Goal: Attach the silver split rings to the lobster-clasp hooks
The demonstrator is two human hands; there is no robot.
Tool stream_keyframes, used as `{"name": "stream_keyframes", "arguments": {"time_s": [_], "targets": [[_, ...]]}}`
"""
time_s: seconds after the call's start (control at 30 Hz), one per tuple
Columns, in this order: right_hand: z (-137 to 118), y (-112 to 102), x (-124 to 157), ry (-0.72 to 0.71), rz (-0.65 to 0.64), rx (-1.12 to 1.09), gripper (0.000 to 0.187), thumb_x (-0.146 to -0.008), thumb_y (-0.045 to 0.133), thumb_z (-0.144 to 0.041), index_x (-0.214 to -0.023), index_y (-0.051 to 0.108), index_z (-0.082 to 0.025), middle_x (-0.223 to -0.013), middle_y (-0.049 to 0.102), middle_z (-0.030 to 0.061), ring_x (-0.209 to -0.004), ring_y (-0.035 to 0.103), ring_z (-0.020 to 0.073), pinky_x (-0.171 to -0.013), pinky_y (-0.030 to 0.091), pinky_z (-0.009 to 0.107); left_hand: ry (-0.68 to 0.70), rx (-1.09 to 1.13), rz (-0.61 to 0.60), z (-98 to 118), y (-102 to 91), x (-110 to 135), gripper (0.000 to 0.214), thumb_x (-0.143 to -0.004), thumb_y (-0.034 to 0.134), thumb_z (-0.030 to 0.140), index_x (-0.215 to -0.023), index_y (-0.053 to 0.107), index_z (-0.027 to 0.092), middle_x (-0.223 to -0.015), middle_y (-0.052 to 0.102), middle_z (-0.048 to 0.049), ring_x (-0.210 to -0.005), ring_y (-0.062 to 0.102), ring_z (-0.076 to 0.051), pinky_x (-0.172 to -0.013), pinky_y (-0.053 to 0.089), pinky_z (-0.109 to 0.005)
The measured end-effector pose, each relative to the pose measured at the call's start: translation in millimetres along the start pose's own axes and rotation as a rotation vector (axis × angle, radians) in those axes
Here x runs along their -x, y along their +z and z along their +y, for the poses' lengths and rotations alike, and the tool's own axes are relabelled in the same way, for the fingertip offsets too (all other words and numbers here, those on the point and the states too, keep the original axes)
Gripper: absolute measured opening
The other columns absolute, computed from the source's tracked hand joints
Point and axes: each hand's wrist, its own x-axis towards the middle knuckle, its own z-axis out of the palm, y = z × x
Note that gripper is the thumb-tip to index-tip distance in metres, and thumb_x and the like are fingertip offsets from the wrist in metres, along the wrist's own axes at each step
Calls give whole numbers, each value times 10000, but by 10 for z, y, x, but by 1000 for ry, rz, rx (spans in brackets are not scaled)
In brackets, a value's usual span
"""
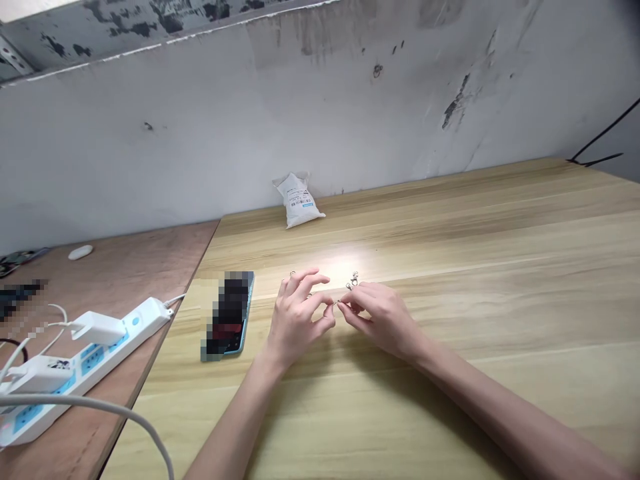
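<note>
Your left hand (300, 319) and right hand (379, 320) pinch a tiny metal piece (335, 302); metal clasps (353, 281) lie just beyond them, and print on the white packet (299, 201) is unreadable.

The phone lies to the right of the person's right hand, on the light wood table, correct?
Wrong side: the head view shows the phone to the left of the left hand, on the light wood table as you said.

The only view, worn on the person's head, looks forward and down from above and behind the left hand (295, 320) and right hand (380, 320), fairly close over a pale wooden table (465, 233), facing a scuffed white wall (280, 113)
</note>
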Motion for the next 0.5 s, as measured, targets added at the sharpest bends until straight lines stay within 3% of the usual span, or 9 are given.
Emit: {"name": "stream_keyframes", "arguments": {"time_s": [0.1, 0.2, 0.37, 0.5], "targets": [[2, -5, 5, -152, 7, 219, 285, -971, 463, -250, -742, 625, -204, -653, 620, 34, -627, 507, 156, -597, 320, 303, -18, 3, 11, -12, -2, 4, 93, -805, 643, 138, -765, 660, 220, -1085, 698, -46, -1155, 574, -286, -894, 441, -424], [3, -16, 8, -244, -10, 241, 304, -960, 499, -266, -685, 619, -213, -657, 609, 30, -630, 495, 155, -593, 318, 308, -45, 16, 20, -42, -26, -1, 97, -819, 631, 135, -777, 660, 217, -1088, 690, -48, -1172, 559, -281, -920, 431, -425], [72, -41, -9, -89, 59, 35, 211, -948, 532, -274, -795, 658, -201, -753, 604, 53, -707, 525, 176, -633, 388, 311, -51, 36, 35, -73, -61, -10, 89, -832, 627, 143, -805, 667, 217, -1092, 680, -56, -1187, 545, -281, -946, 433, -433], [79, -60, -29, 6, -54, -234, 191, -933, 587, -338, -1057, 671, -219, -968, 601, 83, -896, 564, 206, -753, 475, 341, 4, 36, 50, -26, -61, -18, 90, -844, 632, 155, -821, 674, 231, -1093, 683, -52, -1184, 552, -274, -938, 441, -417]]}}
